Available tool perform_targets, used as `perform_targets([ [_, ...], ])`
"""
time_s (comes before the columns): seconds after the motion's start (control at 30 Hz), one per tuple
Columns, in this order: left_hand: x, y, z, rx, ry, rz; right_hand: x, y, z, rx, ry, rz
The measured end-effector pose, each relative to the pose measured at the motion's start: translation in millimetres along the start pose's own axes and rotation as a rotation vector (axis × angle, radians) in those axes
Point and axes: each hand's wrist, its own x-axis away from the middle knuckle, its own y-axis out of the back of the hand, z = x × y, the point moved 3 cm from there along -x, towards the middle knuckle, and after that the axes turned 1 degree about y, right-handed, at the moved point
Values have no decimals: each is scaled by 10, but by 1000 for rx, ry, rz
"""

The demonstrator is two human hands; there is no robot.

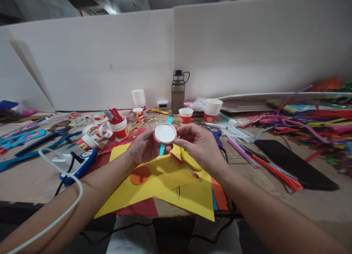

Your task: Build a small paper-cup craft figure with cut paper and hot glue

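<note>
Over the middle of the table, a paper cup (165, 133) faces me with its round white end. Light-blue strips (162, 149) stick out above and below it. My left hand (141, 145) is closed around the cup's left side. On the right side, the bent fingers and thumb of my right hand (199, 142) grip its edge. Beneath both hands lie sheets of yellow paper (132, 193), with an orange paper circle (140, 176) on top. A roll of yellow tape (189, 160) and a red pen (192, 171) lie below my right hand, partly hidden.
A water bottle (178, 92), a single cup (186, 116) and stacked cups (213, 109) stand at the back. Right are a red utility knife (277, 169), a black phone-like slab (294, 164) and pipe cleaners (308, 125). A white cable (79, 195) crosses my left forearm.
</note>
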Motion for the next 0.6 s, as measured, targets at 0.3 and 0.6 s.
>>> perform_targets([
  [0.3,57,5,-98,-260,-199,35,25,71,145,178,153,-9],
  [0.6,148,-6,-279,-863,-480,131,108,30,235,150,254,106],
])
